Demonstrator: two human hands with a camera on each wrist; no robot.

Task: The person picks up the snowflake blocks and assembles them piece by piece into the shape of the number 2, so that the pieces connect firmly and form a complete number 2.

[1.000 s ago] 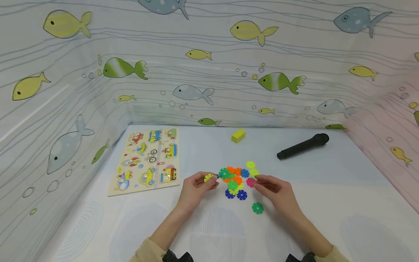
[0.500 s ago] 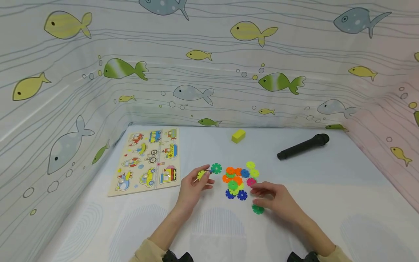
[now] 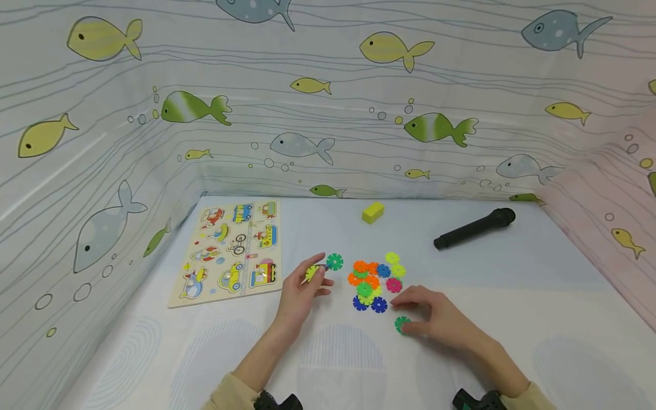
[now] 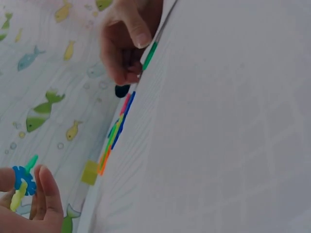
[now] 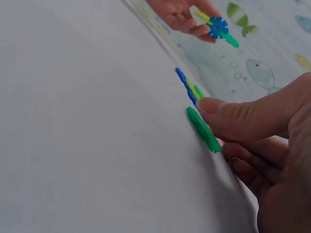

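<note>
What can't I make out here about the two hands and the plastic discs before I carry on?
- Right hand on the lone green disc: head view, fingers cover its edge, so whether it is pinched or only touched is unclear.
- Joined discs held by the left hand: too small in head view to see how they interlock.
- Disc pile: edge-on in both wrist views, uncountable.

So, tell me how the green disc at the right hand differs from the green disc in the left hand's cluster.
The lone green disc lies flat on the table, touched by the right hand; the cluster's green disc is lifted off it, held by the left hand. The lone disc stands alone; the cluster's disc is slotted to a blue disc and a yellow disc. Both are notched, flower-shaped plastic.
</note>
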